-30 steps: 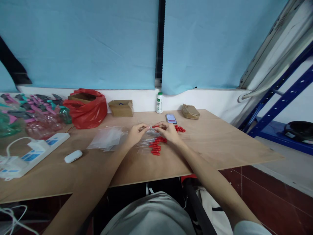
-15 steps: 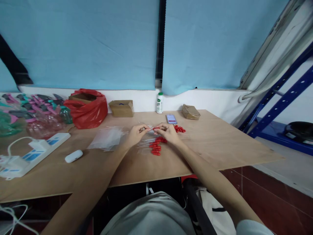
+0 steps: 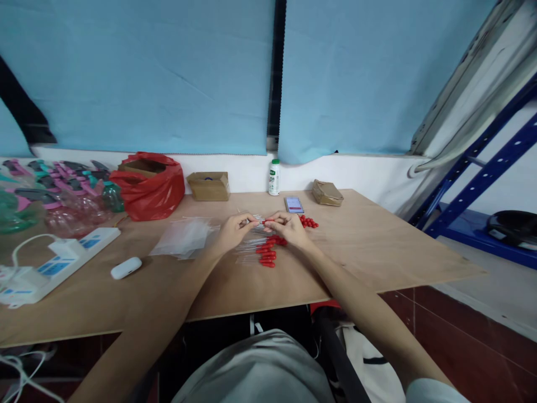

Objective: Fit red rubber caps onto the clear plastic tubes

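Over the middle of the table, my left hand (image 3: 235, 230) and my right hand (image 3: 290, 228) meet fingertip to fingertip. My left fingers pinch what looks like a thin clear dropper tube, mostly hidden by the fingers. Between my right thumb and fingers is a small red rubber bulb (image 3: 267, 221), set against the tube's end. Just below the hands lie several droppers (image 3: 267, 255), red bulbs to the right and clear tubes to the left. More loose red bulbs (image 3: 309, 222) sit in a cluster beyond my right hand.
Clear plastic bags (image 3: 180, 238) lie left of my left hand. Farther left are a white earbud case (image 3: 126, 268), a power strip (image 3: 62, 263), a red bag (image 3: 153, 190) and spray bottles (image 3: 71, 207). A cardboard box (image 3: 208, 187), white bottle (image 3: 274, 178), phone (image 3: 294, 205) and brown packet (image 3: 327, 192) line the back.
Both hands stay in nearly the same place, still pinched together around the small red bulb and tube. Only a slight shift of the fingers shows.
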Tool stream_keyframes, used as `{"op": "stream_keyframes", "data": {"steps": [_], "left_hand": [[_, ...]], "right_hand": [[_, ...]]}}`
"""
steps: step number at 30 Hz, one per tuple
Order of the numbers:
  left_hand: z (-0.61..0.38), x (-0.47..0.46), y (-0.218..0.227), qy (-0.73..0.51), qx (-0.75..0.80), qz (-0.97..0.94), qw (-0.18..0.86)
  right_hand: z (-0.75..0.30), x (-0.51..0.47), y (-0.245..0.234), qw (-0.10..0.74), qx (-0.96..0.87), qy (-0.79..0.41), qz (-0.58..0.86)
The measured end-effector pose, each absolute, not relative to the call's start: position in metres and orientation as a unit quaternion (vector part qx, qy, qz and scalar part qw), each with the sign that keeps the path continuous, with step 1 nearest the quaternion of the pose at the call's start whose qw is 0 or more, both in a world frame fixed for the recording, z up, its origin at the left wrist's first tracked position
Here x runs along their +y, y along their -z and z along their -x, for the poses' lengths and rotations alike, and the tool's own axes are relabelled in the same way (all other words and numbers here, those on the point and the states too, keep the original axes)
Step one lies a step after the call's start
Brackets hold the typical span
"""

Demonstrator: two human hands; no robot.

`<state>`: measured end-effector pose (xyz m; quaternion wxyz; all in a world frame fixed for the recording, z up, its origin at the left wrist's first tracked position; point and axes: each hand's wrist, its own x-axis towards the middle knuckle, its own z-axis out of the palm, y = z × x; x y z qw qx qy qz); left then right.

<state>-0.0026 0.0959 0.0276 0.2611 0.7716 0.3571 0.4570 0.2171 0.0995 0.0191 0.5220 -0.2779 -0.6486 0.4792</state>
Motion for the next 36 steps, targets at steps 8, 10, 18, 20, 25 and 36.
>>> {"op": "stream_keyframes", "data": {"steps": [8,10,18,20,25,36], "left_hand": [[0.003,0.094,-0.028,-0.451,0.358,-0.773,0.265],[0.003,0.093,-0.028,-0.447,0.363,-0.776,0.257],[0.000,0.095,-0.025,-0.432,0.354,-0.785,0.270],[-0.001,0.095,-0.024,-0.441,0.349,-0.780,0.275],[0.000,0.097,-0.023,-0.440,0.353,-0.782,0.265],[0.002,0.096,-0.026,-0.442,0.363,-0.813,0.109]], "right_hand": [[-0.218,0.098,-0.020,0.507,-0.647,-0.501,0.269],[-0.218,0.096,-0.020,0.504,-0.647,-0.502,0.275],[-0.217,0.088,-0.028,0.498,-0.656,-0.493,0.279],[-0.217,0.089,-0.027,0.502,-0.655,-0.491,0.279],[-0.217,0.094,-0.024,0.500,-0.670,-0.471,0.282],[-0.223,0.102,-0.024,0.472,-0.740,-0.382,0.289]]}}
